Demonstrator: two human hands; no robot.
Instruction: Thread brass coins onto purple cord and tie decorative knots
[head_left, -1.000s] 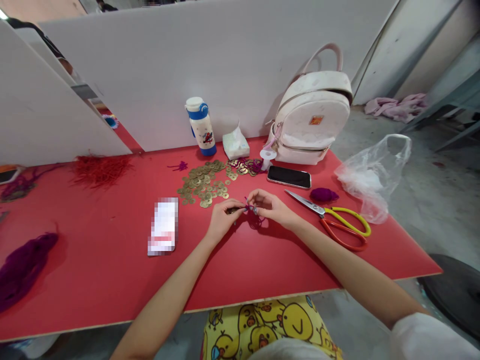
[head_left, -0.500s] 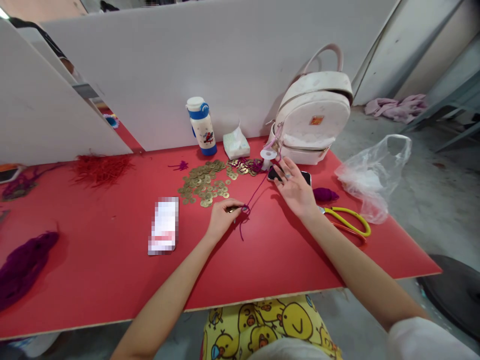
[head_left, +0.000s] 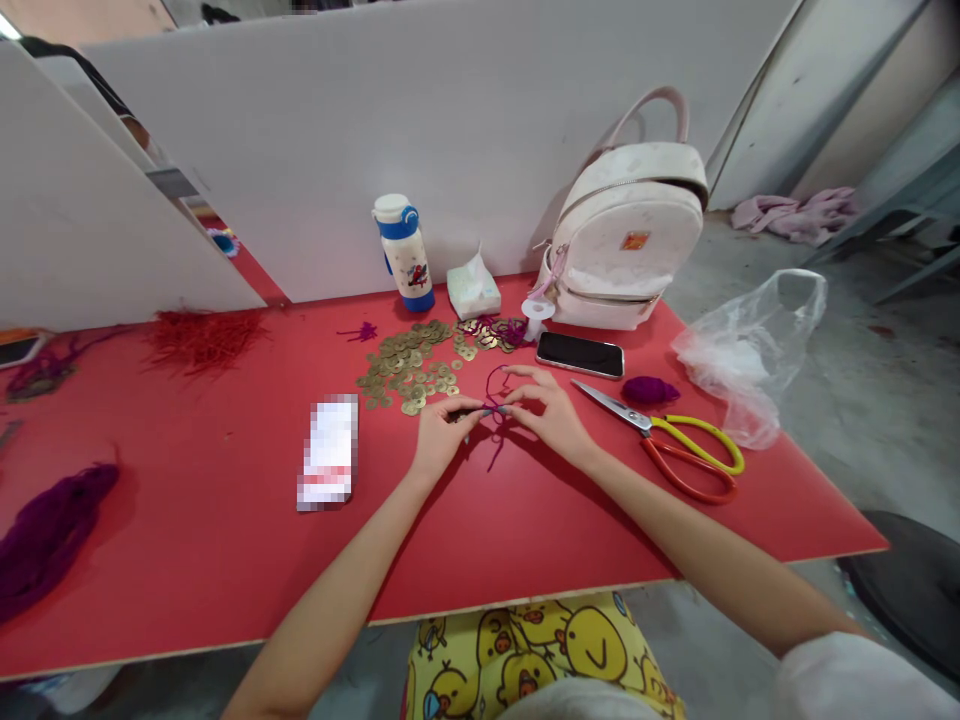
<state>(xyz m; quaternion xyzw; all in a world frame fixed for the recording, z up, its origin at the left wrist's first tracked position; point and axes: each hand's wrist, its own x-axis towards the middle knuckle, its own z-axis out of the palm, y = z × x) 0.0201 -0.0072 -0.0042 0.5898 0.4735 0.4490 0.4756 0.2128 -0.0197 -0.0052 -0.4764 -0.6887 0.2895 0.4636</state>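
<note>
My left hand and my right hand meet fingertip to fingertip above the red table. Both pinch a thin purple thread that loops up and hangs down between them. The left fingers also seem to pinch a small brass coin, mostly hidden. A pile of brass coins lies just beyond my left hand.
A phone, a purple thread ball and yellow-and-red scissors lie to the right. A white backpack, tissue pack and bottle stand at the back. A plastic bag hangs off the right edge. Purple yarn lies at the left.
My right hand pulled the thread out towards the phone, then came back to the left hand and pinched the thread close to it. The left hand stayed in place.
</note>
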